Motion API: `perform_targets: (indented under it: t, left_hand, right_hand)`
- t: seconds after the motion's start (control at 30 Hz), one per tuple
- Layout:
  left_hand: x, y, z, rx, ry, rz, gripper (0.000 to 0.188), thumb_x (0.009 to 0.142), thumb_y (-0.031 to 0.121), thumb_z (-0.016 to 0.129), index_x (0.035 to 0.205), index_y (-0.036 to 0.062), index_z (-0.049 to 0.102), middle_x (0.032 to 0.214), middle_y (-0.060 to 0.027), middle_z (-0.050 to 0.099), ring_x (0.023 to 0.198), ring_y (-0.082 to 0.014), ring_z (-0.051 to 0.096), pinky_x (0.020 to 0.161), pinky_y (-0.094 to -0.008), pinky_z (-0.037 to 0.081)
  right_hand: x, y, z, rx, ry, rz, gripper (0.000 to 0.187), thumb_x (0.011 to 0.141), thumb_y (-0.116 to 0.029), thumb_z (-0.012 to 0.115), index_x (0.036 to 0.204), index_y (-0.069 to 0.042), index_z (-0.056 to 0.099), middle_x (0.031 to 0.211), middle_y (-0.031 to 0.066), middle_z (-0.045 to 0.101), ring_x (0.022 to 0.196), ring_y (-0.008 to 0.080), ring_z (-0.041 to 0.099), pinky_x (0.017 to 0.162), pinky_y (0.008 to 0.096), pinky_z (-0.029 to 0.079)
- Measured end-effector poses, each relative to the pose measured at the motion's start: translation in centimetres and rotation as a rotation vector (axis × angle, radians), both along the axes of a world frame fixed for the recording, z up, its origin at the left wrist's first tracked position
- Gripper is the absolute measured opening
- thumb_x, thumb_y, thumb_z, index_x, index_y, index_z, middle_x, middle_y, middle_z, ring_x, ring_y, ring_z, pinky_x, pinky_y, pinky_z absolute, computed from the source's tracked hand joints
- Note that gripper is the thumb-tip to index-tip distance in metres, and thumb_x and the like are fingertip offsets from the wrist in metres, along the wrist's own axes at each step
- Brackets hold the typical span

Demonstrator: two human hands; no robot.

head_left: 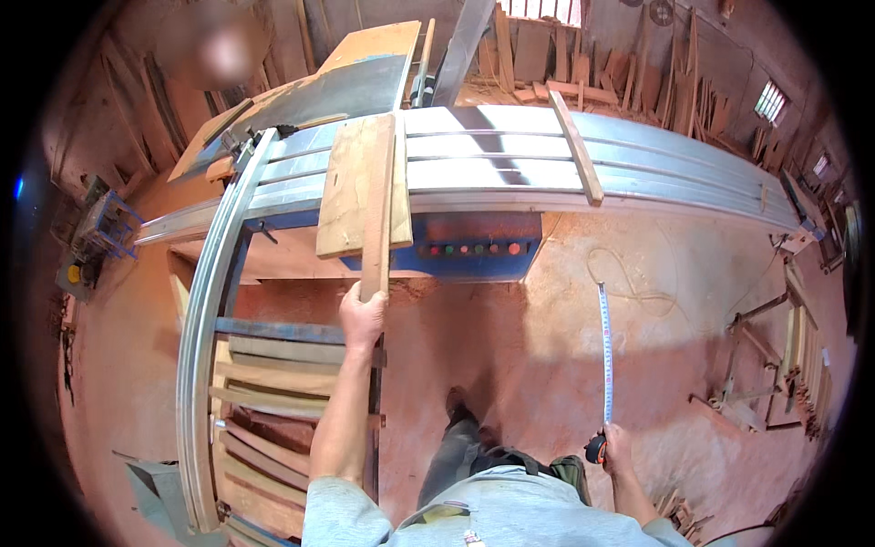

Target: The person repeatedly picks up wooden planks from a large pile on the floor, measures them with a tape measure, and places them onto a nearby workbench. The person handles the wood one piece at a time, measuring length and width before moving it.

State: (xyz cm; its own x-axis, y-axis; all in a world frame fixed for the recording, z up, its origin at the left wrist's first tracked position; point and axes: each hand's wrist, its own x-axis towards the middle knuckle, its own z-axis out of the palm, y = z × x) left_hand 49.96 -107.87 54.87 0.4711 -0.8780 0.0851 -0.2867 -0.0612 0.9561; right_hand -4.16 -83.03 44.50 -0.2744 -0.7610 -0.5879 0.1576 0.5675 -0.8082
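My left hand [363, 317] is closed round the near end of a long narrow wooden strip [376, 214]. The strip points away from me and lies over a wider pale board [344, 187] on the aluminium sliding table [447, 150] of a saw. Out to the right, my right hand [619, 446] grips a tape measure [595, 448] with a dark and orange case. Its white blade [606, 365] is drawn out and points away over the floor, its tip touching no wood that I can see.
A blue machine panel with coloured buttons [474, 249] sits below the table edge. Another wooden strip [576, 150] lies across the table. Curved wooden pieces [278, 374] fill a rack at left, beside a metal rail [205, 365]. Stacked timber [793, 356] stands at right.
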Motion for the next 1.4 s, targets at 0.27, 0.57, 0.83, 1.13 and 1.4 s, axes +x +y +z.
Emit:
perform_targets:
  t: [0.27,0.57,0.83,1.13,1.4]
  left_hand:
    - [-9.1,-10.9,-0.9,-0.007,0.186,0.016,0.033,0.076,0.023,0.069,0.101,0.0015,0.068,0.088,-0.0157,0.071,0.084,-0.027,0.068,0.076,-0.0379,0.052]
    - [-11.1,-16.5,-2.0,0.184,-0.275,0.209,0.061,0.08,0.025,0.066,0.133,0.0002,0.047,0.12,-0.0241,0.057,0.116,-0.0379,0.054,0.1,-0.0456,0.043]
    - [-17.0,7.5,-1.5,0.157,-0.156,0.017,0.055,0.086,0.02,0.063,0.135,-0.0004,0.048,0.13,-0.0229,0.053,0.116,-0.038,0.056,0.096,-0.0424,0.047]
    - [-21.6,40.2,-3.1,0.691,0.122,0.788,0.044,0.087,0.025,0.058,0.126,0.0037,0.056,0.108,-0.0193,0.065,0.1,-0.038,0.063,0.084,-0.0454,0.051]
    - [-34.0,56.3,-5.5,0.581,0.353,1.309,0.048,0.086,0.029,0.058,0.127,0.0044,0.053,0.102,-0.025,0.065,0.094,-0.0414,0.063,0.08,-0.0491,0.051]
  right_hand:
    - [3.4,-5.8,3.1,0.004,0.041,0.001,0.024,0.097,-0.02,0.053,0.084,-0.001,0.058,0.072,0.0115,0.061,0.061,0.0208,0.062,0.057,0.0333,0.052]
    - [4.1,-11.1,6.6,0.042,0.101,0.148,0.025,0.095,-0.018,0.052,0.081,0.001,0.057,0.071,0.0129,0.061,0.06,0.019,0.06,0.054,0.0313,0.05]
    - [6.8,-24.1,5.3,0.014,0.075,0.643,0.035,0.099,-0.031,0.049,0.08,-0.002,0.057,0.072,0.0097,0.06,0.059,0.017,0.058,0.053,0.029,0.047]
    - [19.5,-34.1,17.0,-0.389,-0.689,1.171,0.03,0.1,-0.036,0.054,0.103,-0.006,0.057,0.091,0.0047,0.06,0.08,0.0124,0.059,0.07,0.0251,0.05]
    - [26.9,-5.7,17.5,-0.28,-0.169,1.787,0.025,0.097,-0.022,0.047,0.085,-0.003,0.059,0.065,0.0071,0.058,0.056,0.0147,0.056,0.057,0.0279,0.047]
